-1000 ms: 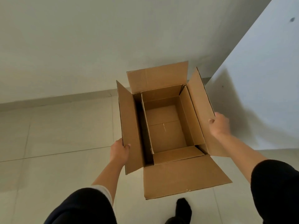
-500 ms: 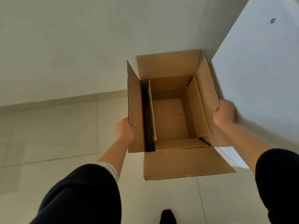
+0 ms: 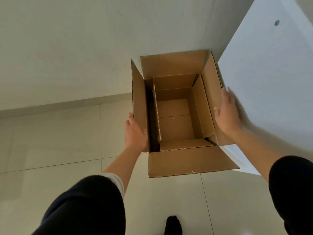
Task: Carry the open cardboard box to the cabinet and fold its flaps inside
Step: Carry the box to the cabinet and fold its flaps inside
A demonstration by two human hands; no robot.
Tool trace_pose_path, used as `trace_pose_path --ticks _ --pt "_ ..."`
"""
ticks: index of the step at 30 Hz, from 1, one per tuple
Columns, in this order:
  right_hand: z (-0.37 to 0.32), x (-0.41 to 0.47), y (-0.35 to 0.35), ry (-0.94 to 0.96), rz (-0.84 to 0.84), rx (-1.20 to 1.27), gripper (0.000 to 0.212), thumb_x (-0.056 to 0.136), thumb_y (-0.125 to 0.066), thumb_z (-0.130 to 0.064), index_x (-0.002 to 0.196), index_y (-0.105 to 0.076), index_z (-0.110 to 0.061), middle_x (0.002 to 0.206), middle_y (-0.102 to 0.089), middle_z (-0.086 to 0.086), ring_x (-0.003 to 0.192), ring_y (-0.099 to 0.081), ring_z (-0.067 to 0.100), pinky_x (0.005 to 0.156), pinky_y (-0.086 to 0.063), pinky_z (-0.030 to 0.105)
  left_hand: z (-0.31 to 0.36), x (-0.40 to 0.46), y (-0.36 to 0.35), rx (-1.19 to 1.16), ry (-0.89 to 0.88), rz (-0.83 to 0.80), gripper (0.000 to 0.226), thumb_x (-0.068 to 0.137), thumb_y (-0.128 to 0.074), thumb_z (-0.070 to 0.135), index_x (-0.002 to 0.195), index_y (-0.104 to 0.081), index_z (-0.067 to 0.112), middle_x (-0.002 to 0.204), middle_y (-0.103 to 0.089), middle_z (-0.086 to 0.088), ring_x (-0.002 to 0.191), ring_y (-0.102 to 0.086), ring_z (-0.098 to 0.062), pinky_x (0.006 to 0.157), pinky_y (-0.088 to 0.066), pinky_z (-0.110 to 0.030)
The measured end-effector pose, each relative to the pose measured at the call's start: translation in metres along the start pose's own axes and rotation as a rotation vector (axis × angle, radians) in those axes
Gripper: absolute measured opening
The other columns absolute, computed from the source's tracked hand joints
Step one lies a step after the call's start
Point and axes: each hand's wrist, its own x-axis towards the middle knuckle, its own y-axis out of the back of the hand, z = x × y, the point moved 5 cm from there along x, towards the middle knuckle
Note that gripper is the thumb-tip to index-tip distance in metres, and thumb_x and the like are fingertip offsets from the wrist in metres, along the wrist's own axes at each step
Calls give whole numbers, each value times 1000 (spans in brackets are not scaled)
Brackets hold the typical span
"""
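1. Above the tiled floor [image 3: 50,141], beside the white cabinet [image 3: 271,82], I hold the open cardboard box [image 3: 174,119], its 4 flaps spread outward.
2. My left hand [image 3: 135,133] grips the left flap [image 3: 138,106].
3. My right hand [image 3: 227,112] lies open-fingered against the right flap [image 3: 211,85].

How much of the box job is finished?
Done: the cardboard box is right beside the white cabinet. In hand: the left hand is on the left flap, and the right hand lies open against the right flap. Left: all four flaps stand open, so none is folded inside yet.
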Motion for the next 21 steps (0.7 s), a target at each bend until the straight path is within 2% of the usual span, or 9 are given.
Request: trace_pose_path --ticks 3,5,7,9,10,12,14,18,21 --pt "-10 -41 1 175 -23 -157 70 91 -51 -32 148 -14 -14 156 -18 11 145 -13 29 117 -21 46 8 -37 -1 231 -202 142 75 93 -50 27 151 -3 16 161 -7 -13 149 -7 -31 122 -15 -47" --pt "-18 -78 -7 265 -139 -116 75 89 -47 -50 148 -15 -18 157 -17 5 146 -8 24 119 -14 44 16 -69 -18 316 -417 -18 70 94 -32 50 152 -7 18 162 -2 -6 150 2 -25 123 0 -42" --pt "-23 -121 -20 350 -364 -50 83 84 -37 -67 149 -11 -22 158 -13 -3 147 0 16 120 -8 43 17 -104 -41 416 -569 -277 90 80 -9 74 150 -18 19 162 -11 -3 150 -1 -20 123 5 -41" --pt "-18 -161 -32 519 -496 -241 94 77 -33 -78 149 -13 -21 157 -15 -2 146 -3 16 118 -6 41 7 -130 -61 568 -619 -454 99 73 -21 82 145 -30 16 157 -24 -6 148 -10 -25 123 -2 -47" --pt "-10 -177 -39 616 -524 -355 95 76 -41 -75 148 -17 -18 156 -19 1 146 -11 20 116 -9 41 -1 -137 -69 652 -603 -487 91 77 -38 75 143 -31 13 153 -27 -9 146 -14 -29 122 -5 -49" --pt "7 -196 -53 698 -569 -499 93 70 -71 -42 145 -25 -12 148 -38 9 137 -34 27 115 -25 41 -13 -140 -79 779 -498 -503 77 83 -64 33 144 -24 8 149 -29 -17 142 -20 -36 121 -11 -52" --pt "24 -188 -64 636 -481 -538 107 44 -86 -4 137 -33 -5 127 -62 13 117 -59 28 98 -50 38 -19 -133 -83 859 -405 -502 79 80 -66 0 144 -21 2 148 -29 -25 137 -28 -43 118 -22 -52" --pt "25 -154 -64 573 -378 -590 92 9 -89 7 99 -73 -7 91 -77 9 77 -75 23 51 -58 26 -12 -114 -83 893 -477 -445 79 82 -58 -8 148 -15 1 147 -32 -30 132 -36 -46 115 -31 -49" --pt "22 -133 -59 525 -395 -623 72 24 -89 8 93 -74 -7 92 -77 10 81 -74 28 49 -59 29 0 -96 -75 856 -532 -363 83 80 -63 -4 148 -17 5 143 -42 -22 129 -43 -41 113 -34 -45"
